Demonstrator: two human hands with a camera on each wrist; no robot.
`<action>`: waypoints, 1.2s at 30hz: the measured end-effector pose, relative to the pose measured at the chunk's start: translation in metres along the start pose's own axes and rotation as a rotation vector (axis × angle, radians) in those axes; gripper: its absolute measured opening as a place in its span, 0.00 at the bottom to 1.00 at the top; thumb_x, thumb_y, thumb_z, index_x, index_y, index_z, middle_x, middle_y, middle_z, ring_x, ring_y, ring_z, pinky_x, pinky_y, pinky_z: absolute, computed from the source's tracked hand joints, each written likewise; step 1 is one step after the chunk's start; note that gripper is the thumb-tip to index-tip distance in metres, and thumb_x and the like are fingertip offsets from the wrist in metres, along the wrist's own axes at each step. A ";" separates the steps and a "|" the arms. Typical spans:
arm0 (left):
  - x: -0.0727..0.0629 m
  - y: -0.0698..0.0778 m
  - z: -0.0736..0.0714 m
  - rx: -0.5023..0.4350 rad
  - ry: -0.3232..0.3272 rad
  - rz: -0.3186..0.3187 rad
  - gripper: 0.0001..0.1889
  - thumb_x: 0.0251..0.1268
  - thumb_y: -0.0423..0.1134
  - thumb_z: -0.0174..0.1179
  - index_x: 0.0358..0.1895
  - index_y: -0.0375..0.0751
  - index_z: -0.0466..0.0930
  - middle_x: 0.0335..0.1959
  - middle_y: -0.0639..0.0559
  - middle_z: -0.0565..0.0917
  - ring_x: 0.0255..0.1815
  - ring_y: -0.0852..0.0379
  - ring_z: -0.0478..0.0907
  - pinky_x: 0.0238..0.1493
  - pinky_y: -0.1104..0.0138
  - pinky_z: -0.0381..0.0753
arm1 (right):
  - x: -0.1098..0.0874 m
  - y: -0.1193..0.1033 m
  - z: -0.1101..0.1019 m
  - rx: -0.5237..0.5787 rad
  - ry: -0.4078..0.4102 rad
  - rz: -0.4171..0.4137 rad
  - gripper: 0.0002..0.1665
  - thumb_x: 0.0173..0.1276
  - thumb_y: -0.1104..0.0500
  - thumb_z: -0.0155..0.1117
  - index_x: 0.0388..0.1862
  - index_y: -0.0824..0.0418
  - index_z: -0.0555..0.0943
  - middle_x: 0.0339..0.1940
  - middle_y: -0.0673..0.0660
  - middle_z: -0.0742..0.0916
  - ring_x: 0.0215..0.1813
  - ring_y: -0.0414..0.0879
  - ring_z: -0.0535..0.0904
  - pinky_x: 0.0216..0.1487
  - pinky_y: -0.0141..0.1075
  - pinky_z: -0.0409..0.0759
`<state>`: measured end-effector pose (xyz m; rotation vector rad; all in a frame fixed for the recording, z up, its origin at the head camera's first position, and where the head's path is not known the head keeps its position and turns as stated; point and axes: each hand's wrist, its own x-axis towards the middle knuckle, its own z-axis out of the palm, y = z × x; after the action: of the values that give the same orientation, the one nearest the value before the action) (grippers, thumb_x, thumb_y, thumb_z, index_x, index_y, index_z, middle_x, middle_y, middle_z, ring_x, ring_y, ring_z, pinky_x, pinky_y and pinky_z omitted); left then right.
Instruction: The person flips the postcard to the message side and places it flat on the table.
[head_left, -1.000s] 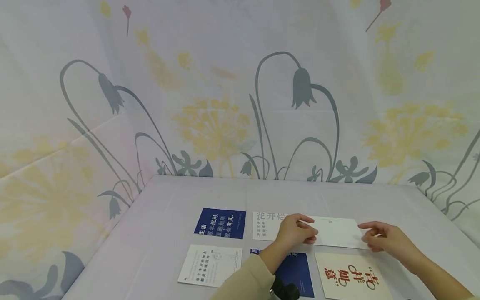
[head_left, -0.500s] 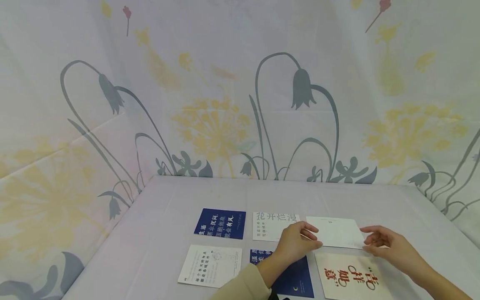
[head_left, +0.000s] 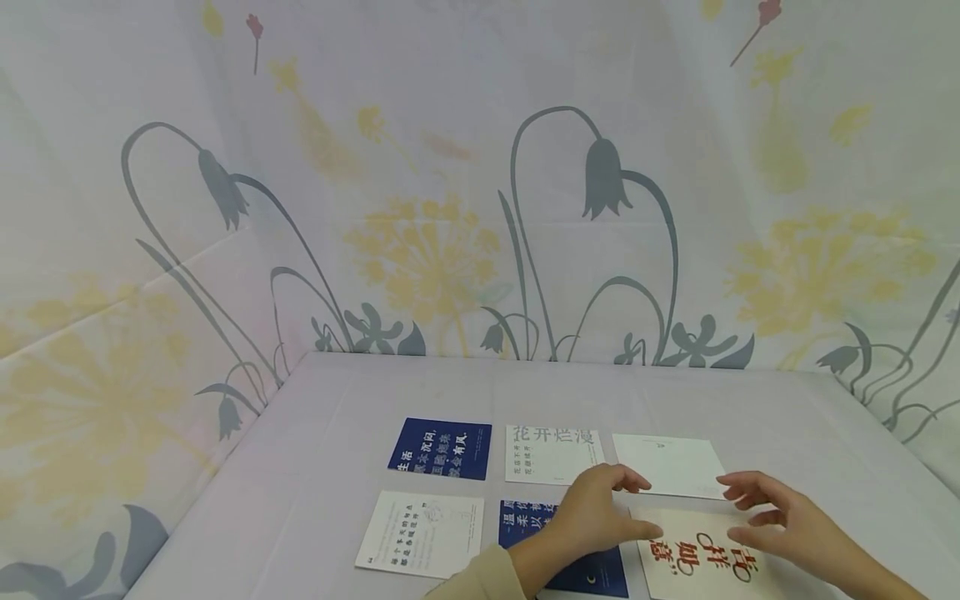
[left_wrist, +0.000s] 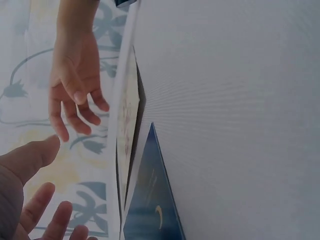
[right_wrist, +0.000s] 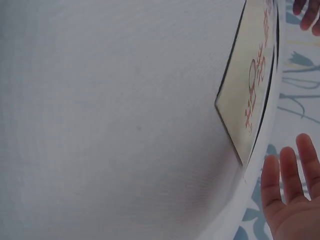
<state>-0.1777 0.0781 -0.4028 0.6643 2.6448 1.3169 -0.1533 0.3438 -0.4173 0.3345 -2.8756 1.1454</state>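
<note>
My left hand (head_left: 596, 517) hovers over the blue card (head_left: 600, 575) with a crescent on it, at the left side of a cream card (head_left: 693, 571) with red characters. My right hand (head_left: 791, 521) is above that cream card's right side, partly covering it. Both hands have spread, relaxed fingers and hold nothing; the left wrist view shows a gap between the left hand (left_wrist: 40, 190) and the right hand (left_wrist: 75, 85), both raised off the table. Behind them lies a mostly white card (head_left: 667, 465) with a tiny mark.
A white card (head_left: 551, 458) with grey characters lies beside the mostly white one. Further left are a dark blue card (head_left: 442, 450) and a white card (head_left: 423, 533) with black writing. The pale tabletop (head_left: 337, 417) meets a flower-printed cloth (head_left: 450, 250) at the back.
Both hands have come off the edges of the mostly white card and drawn back toward the cream card, their fingers spreading. The mostly white card stays lying in the back row.
</note>
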 end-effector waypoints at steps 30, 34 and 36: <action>-0.009 -0.010 0.013 0.596 -0.257 0.229 0.39 0.32 0.64 0.73 0.57 0.72 0.69 0.56 0.66 0.68 0.65 0.59 0.56 0.64 0.58 0.58 | -0.022 0.040 0.000 -0.233 -0.121 -0.560 0.47 0.39 0.49 0.79 0.61 0.50 0.70 0.65 0.45 0.67 0.62 0.26 0.51 0.39 0.33 0.68; -0.010 -0.011 0.014 0.595 -0.248 0.227 0.39 0.33 0.63 0.73 0.57 0.71 0.69 0.55 0.66 0.68 0.65 0.59 0.56 0.64 0.59 0.58 | -0.023 0.043 -0.001 -0.237 -0.137 -0.549 0.45 0.40 0.48 0.79 0.60 0.48 0.70 0.65 0.44 0.66 0.62 0.24 0.50 0.39 0.32 0.69; -0.011 -0.011 0.014 0.597 -0.239 0.225 0.39 0.32 0.64 0.73 0.56 0.70 0.70 0.54 0.66 0.68 0.64 0.58 0.57 0.63 0.59 0.59 | -0.022 0.044 -0.001 -0.238 -0.135 -0.561 0.45 0.39 0.48 0.80 0.59 0.47 0.71 0.64 0.45 0.66 0.62 0.25 0.50 0.39 0.31 0.69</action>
<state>-0.1676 0.0784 -0.4210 1.1319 2.8075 0.4110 -0.1407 0.3803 -0.4487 1.1457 -2.6939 0.6970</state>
